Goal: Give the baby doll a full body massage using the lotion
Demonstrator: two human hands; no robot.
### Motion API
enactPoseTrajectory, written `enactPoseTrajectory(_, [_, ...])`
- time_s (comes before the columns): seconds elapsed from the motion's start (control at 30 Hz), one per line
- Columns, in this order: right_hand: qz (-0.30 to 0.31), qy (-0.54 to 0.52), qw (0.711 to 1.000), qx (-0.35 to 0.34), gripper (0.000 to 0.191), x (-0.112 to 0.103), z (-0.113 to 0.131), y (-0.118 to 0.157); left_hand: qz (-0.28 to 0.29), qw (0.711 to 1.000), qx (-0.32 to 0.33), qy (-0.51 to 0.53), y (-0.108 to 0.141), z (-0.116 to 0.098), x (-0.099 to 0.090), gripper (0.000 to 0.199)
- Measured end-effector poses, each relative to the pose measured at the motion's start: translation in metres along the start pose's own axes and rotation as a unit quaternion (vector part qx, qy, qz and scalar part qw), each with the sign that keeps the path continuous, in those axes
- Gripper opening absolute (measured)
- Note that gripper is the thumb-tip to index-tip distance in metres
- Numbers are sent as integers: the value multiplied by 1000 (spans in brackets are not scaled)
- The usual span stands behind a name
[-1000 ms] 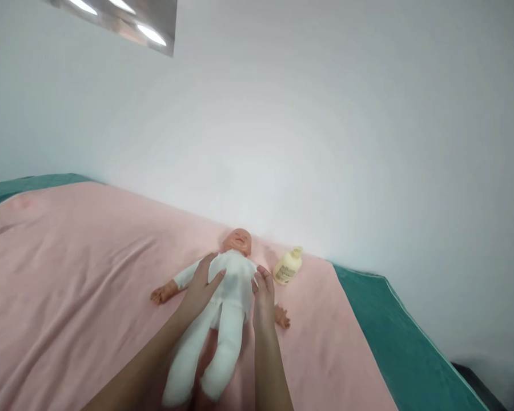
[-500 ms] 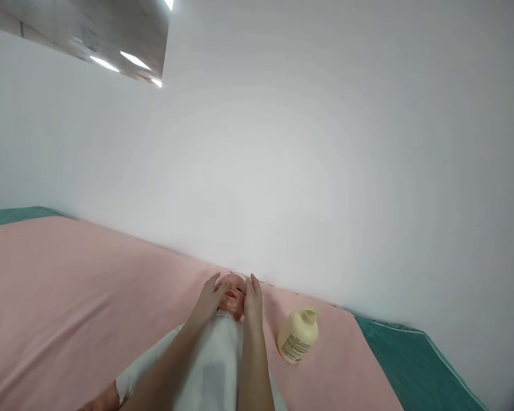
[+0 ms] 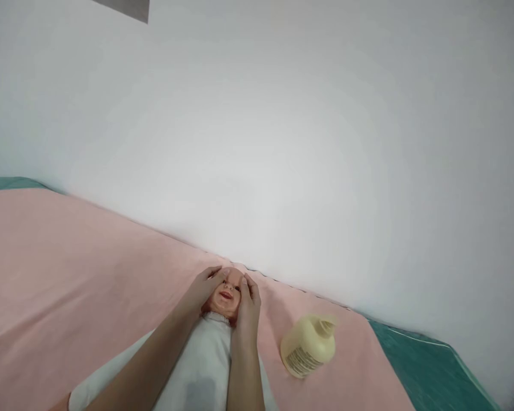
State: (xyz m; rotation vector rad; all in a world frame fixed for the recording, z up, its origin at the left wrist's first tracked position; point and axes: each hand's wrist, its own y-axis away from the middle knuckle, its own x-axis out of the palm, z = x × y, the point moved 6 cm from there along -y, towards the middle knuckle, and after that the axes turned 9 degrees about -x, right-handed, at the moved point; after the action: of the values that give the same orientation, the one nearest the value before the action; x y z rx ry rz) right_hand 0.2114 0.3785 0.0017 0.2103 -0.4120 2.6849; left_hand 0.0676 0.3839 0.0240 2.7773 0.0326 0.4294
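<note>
"So, what is seen nearest?"

"A doll (image 3: 209,359), dressed in a white garment marked by a greyish patch (image 3: 200,393). It is laid face up on the pink cloth (image 3: 81,285), and its lower part is cut off by the view. One sleeve (image 3: 107,365) is partly covered by the left forearm."

"And beside it?"

"To the right, a pale yellow bottle (image 3: 308,347) is set on the cloth, near the right edge, well apart from the hands. Printing is shown on its side, but it is too blurred to be read."

"How is the doll's head (image 3: 226,298) held?"

"Between two hands, close to the cloth's far edge. It is touched on one side by the left hand (image 3: 206,286), fingers loosely curved, thumb laid by the brow. The other side is cupped by the right hand (image 3: 249,299), its fingers partly bent and slightly parted."

"Farther off?"

"Green covering (image 3: 428,357) is exposed past the cloth's right edge and far left corner. Everything is backed by a pale wall (image 3: 282,142), crossed top left by a grey panel (image 3: 131,7)."
</note>
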Motion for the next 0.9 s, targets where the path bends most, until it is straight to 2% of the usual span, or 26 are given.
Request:
enactPoseTrajectory(0.17, [-22, -17, 999, 31, 53, -1, 0, 5, -14, 999, -38, 8, 3, 5, -3, 55])
enactPoseTrajectory(0.5, [-23, -13, 998, 53, 45, 1, 14, 14, -22, 999, -35, 28, 3, 8, -4, 45])
enactPoseTrajectory(0.9, [-29, -16, 999, 23, 38, -6, 3, 10, -19, 995, -20, 93, -1, 13, -8, 37])
